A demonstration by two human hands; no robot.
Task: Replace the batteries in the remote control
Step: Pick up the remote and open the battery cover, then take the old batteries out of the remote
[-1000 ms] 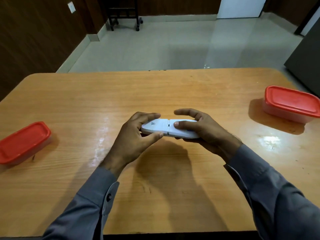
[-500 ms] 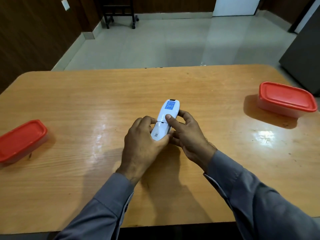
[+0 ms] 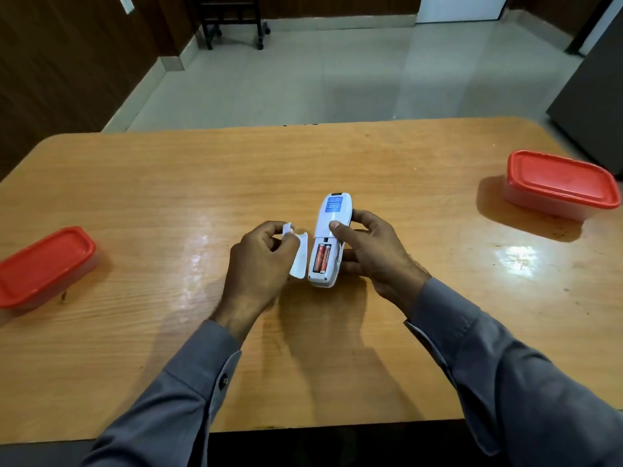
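A wooden table [image 3: 168, 197] stands on a pale tiled floor [image 3: 303, 79], a red-lidded box [image 3: 45, 264] at its left edge and another red-lidded box [image 3: 561, 183] at far right. The battery cover [image 3: 300, 261], in place half a second ago, is now off, pinched in the left hand [image 3: 259, 264]. The right hand [image 3: 371, 254] wraps the white remote [image 3: 332, 237] back-up at table centre, thumb on top, two red batteries [image 3: 322, 257] exposed.

A red-lidded box [image 3: 43, 264] sits at the table's [image 3: 168, 183] left edge. Another [image 3: 559, 185] sits far right. A dark cart [image 3: 232, 21] stands beyond.
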